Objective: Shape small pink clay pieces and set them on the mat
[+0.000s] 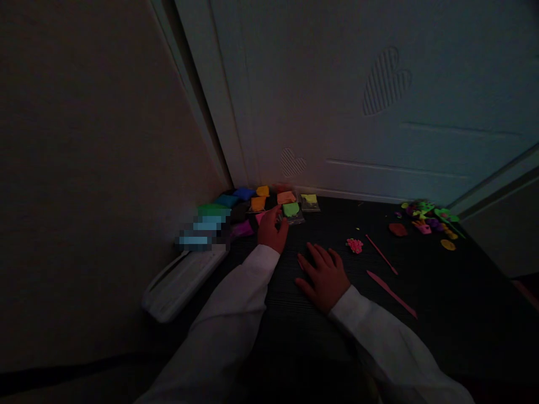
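Observation:
My left hand (pixel 273 231) reaches to the back of the dark table, thumb and forefinger curved and apart at the left edge of a light green clay packet (pixel 290 210). I cannot make out a firm grip on it. A pink packet (pixel 260 217) is partly hidden behind that hand. My right hand (pixel 325 276) rests palm down on the table, fingers spread, holding nothing. To its right lie a small cluster of pink beads or clay balls (pixel 355 246), a thin pink stick tool (pixel 381 254) and a pink plastic knife (pixel 391 293).
Packets in orange (pixel 258 203), salmon (pixel 286 197), yellow (pixel 309 199), blue (pixel 243 193) and purple (pixel 242 228) line the back left. A whitish elongated case (pixel 185 283) lies at left. Small colourful clay pieces (pixel 425 216) and a red-brown lump (pixel 397 229) sit at right. A white panel (pixel 320 101) rises behind.

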Motion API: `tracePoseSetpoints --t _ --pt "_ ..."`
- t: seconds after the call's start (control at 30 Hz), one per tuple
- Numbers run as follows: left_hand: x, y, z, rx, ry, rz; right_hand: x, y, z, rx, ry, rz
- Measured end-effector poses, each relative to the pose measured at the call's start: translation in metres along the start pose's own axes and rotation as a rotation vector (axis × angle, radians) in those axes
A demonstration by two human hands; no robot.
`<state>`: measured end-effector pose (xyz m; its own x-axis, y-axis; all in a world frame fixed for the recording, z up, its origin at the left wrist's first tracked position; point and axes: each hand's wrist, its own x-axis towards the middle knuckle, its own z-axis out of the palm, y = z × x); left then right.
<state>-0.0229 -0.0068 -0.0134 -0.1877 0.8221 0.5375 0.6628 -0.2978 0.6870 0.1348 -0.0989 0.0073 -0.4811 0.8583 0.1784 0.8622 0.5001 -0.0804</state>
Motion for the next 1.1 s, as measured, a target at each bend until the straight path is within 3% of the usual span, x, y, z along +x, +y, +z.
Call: tracePoseSetpoints --t 0.37,0.6,0.77,0.93,1.1 --pt "-0.001 -0.003 0.002 -0.001 -0.021 0.013 -0.003 -0.009 -0.006 0.015 -0.058 -0.123" --pt "-0.001 -0.001 0.001 0.02 -0.019 0.017 -0.001 0.001 -0.004 -0.01 -0.016 0.027" --pt "0.0 0.0 0.0 0.034 -0.031 0.015 -0.002 -0.002 -0.004 0.04 -0.059 -0.114" --pt "0.0 0.001 0.0 0.034 -0.026 0.02 -0.002 0.002 -0.005 0.014 -0.03 0.024" --pt "0.0 0.001 0.0 0.036 -0.023 0.012 -0.004 -0.003 -0.007 0.054 -0.083 -0.124"
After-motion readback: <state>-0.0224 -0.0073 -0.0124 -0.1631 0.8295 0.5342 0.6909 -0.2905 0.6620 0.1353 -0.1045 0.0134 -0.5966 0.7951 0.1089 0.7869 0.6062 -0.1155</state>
